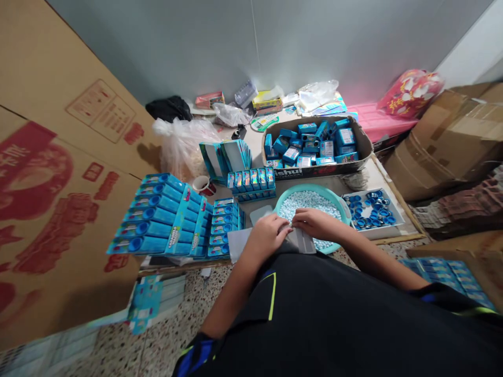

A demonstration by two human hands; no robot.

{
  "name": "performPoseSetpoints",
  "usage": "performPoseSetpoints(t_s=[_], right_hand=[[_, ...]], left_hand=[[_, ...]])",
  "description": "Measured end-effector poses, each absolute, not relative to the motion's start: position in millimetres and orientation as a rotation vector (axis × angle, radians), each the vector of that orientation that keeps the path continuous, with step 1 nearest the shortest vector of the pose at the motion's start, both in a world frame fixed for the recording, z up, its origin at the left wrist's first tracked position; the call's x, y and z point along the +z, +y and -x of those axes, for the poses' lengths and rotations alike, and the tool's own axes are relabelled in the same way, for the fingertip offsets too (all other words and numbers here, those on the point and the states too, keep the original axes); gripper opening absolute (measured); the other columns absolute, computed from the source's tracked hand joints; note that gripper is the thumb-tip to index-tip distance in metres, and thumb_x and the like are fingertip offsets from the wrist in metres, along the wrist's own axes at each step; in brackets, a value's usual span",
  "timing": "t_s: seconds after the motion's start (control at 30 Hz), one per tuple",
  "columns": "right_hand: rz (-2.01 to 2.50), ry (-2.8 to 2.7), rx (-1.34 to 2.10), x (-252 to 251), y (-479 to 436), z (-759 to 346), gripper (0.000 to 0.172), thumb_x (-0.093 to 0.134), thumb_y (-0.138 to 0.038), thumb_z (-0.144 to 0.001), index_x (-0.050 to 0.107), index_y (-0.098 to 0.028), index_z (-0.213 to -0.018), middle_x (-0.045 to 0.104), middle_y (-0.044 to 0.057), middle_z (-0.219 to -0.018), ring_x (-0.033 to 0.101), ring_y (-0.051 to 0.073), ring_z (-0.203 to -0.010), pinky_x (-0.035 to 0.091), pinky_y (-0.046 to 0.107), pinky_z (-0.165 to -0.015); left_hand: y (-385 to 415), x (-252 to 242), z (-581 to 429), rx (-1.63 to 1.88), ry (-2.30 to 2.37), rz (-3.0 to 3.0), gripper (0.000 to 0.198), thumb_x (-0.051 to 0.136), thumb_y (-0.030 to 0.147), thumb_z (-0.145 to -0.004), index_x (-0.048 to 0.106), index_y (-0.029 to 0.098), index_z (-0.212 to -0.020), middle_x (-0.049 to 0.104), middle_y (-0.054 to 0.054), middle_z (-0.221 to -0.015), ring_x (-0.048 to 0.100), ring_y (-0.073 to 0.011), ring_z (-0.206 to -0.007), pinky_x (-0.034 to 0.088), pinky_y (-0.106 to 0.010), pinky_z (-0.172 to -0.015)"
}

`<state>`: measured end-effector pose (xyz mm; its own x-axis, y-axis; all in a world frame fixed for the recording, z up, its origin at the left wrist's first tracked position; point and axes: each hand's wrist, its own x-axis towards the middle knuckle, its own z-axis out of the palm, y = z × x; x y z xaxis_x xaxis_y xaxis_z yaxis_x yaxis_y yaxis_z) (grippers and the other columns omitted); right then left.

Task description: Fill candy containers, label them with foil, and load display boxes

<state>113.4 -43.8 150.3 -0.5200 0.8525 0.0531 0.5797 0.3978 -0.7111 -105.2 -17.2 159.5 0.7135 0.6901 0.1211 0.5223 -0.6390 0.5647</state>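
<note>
My left hand (268, 230) and my right hand (314, 222) meet at the near edge of a low table, fingers curled together over a small grey flat piece (301, 242) that they pinch between them. Just beyond them stands a teal basin (346, 209) filled with small pale blue-white pellets. My right hand lies over the basin's near rim. A flat grey sheet (236, 243) lies to the left of my left hand.
Stacked blue packaged boxes (168, 220) sit at left, a row of upright small boxes (251, 180) behind, a cardboard carton of blue boxes (314, 144) further back, a tray of blue rings (371, 209) at right. Big cardboard cartons stand on both sides.
</note>
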Motion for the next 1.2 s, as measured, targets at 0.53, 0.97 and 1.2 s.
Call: performPoseSetpoints(t_s=[0.53, 0.97, 1.2], right_hand=[[1.250, -2.132, 0.868, 140, -50, -115, 0.025, 0.053, -0.016, -0.098, 0.073, -0.017, -0.084, 0.062, 0.006, -0.083, 0.059, 0.017, -0.074, 0.042, 0.027, -0.068], [1.211, -1.946, 1.050, 128, -55, -117, 0.035, 0.052, -0.036, -0.102, 0.073, -0.017, -0.080, 0.064, 0.005, -0.076, 0.060, 0.017, -0.073, 0.044, 0.028, -0.067], [1.280, -1.721, 0.982, 117, -59, -113, 0.019, 0.062, -0.033, -0.093, 0.074, -0.020, -0.099, 0.073, 0.008, -0.091, 0.066, 0.021, -0.084, 0.052, 0.033, -0.075]], left_hand=[[-21, 137, 105, 0.591, 0.833, -2.555, 0.028, 0.054, 0.027, -0.099, 0.070, 0.021, -0.121, 0.069, -0.008, -0.097, 0.064, -0.0202, -0.088, 0.052, -0.032, -0.077], [-36, 131, 106, 0.752, 0.824, -2.443, 0.024, 0.056, 0.027, -0.098, 0.070, 0.018, -0.115, 0.069, -0.010, -0.103, 0.064, -0.0218, -0.096, 0.053, -0.036, -0.087], [-28, 141, 104, 0.619, 0.988, -2.172, 0.019, 0.061, 0.031, -0.096, 0.072, 0.018, -0.102, 0.068, -0.008, -0.097, 0.065, -0.0209, -0.092, 0.051, -0.034, -0.083]])
